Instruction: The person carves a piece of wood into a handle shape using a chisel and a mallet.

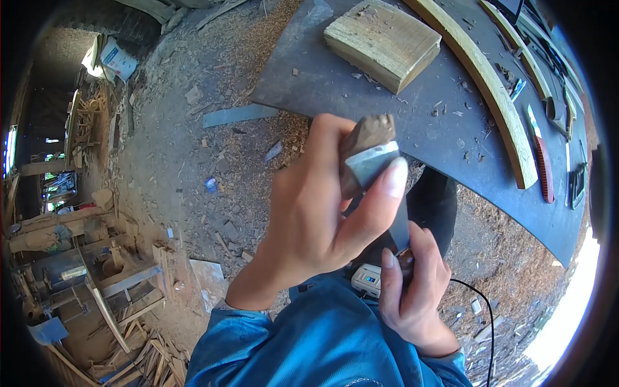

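Note:
My left hand (309,200) is closed in front of me around a brown, rough-ended block (373,131), its thumb pressed against the grey metal. A flat steel chisel (400,226) reaches up from my right hand to that block, with a bright edge showing beside the thumb. My right hand (416,290) is wrapped around the chisel's handle, close to my lap. Part of the blade is hidden behind my left thumb. Beyond the hands, a thick wooden block (387,42) lies on the dark table (438,122).
A long curved wooden strip (483,80) and a red-handled tool (543,161) lie on the table's right part. A small white device (367,278) sits at my lap; a black cable (491,322) hangs nearby. Wood scraps (151,361) and shavings cover the floor.

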`<state>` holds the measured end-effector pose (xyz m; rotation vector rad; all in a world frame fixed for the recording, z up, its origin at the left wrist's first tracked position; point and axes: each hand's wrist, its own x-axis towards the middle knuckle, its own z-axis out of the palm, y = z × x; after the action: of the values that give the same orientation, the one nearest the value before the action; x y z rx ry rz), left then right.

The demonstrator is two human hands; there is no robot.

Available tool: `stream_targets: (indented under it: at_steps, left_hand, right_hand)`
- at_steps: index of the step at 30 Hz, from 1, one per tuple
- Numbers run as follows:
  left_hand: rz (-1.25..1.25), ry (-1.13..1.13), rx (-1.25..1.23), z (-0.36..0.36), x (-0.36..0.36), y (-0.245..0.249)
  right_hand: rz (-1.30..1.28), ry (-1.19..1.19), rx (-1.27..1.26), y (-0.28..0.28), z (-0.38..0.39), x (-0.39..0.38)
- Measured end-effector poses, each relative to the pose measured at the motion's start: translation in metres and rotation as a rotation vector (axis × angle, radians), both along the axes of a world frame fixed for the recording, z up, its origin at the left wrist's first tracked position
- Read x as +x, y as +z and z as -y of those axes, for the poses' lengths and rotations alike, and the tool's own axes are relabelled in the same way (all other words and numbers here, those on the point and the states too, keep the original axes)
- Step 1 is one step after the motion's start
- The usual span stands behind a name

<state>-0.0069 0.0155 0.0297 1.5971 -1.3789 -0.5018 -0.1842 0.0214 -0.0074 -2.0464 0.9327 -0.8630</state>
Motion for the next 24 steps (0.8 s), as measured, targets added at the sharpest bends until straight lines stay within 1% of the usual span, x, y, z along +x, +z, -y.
stream_targets:
  at_steps: [1,3,4,5,6,8,9,10,12,14,15,18,21,22,24]
  left_hand:
    - [-0.002,-0.005,0.012,0.0,-0.001,0.0]
    - [-0.09,0.002,0.007,0.001,-0.003,-0.003]
    - [-0.133,0.003,0.003,0.002,-0.003,-0.004]
    - [-0.123,0.005,-0.001,0.003,-0.002,-0.005]
    - [-0.057,0.011,-0.055,0.004,0.0,-0.007]
    - [0.071,0.018,-0.165,0.01,0.005,-0.014]
    - [0.085,0.022,-0.214,0.013,0.005,-0.018]
    - [0.042,0.04,-0.181,0.012,0.003,-0.018]
    - [-0.041,0.073,-0.116,0.01,-0.004,-0.013]
    - [-0.141,0.054,-0.014,0.005,-0.006,-0.002]
    - [-0.106,0.035,-0.069,0.007,-0.006,-0.005]
    - [-0.084,0.049,-0.004,0.004,-0.007,-0.006]
    - [-0.058,-0.036,-0.031,0.001,0.003,-0.014]
    - [0.064,-0.135,-0.059,-0.003,0.002,-0.015]
    - [-0.042,-0.076,-0.019,-0.006,-0.002,-0.012]
  right_hand:
    - [0.001,0.003,0.031,0.0,0.0,0.0]
    - [0.007,0.008,0.086,0.001,0.002,-0.002]
    - [0.028,0.039,0.191,0.003,0.002,-0.004]
    - [0.05,0.069,0.296,0.008,0.003,-0.007]
    - [0.071,0.098,0.403,0.013,0.002,-0.01]
    - [0.075,0.139,0.521,0.018,0.003,-0.015]
    - [0.095,0.143,0.593,0.021,0.003,-0.015]
    - [0.116,0.149,0.667,0.023,0.002,-0.016]
    - [0.123,0.13,0.536,0.018,0.0,-0.012]
    - [0.116,0.109,0.404,0.012,0.0,-0.011]
    - [0.105,0.099,0.339,0.009,0.0,-0.011]
    - [0.07,0.057,0.211,0.008,0.004,-0.008]
    - [-0.005,0.024,0.097,0.007,0.009,-0.009]
    - [-0.035,0.004,0.024,0.007,0.011,-0.009]
    - [-0.094,-0.031,-0.118,0.005,0.016,-0.009]
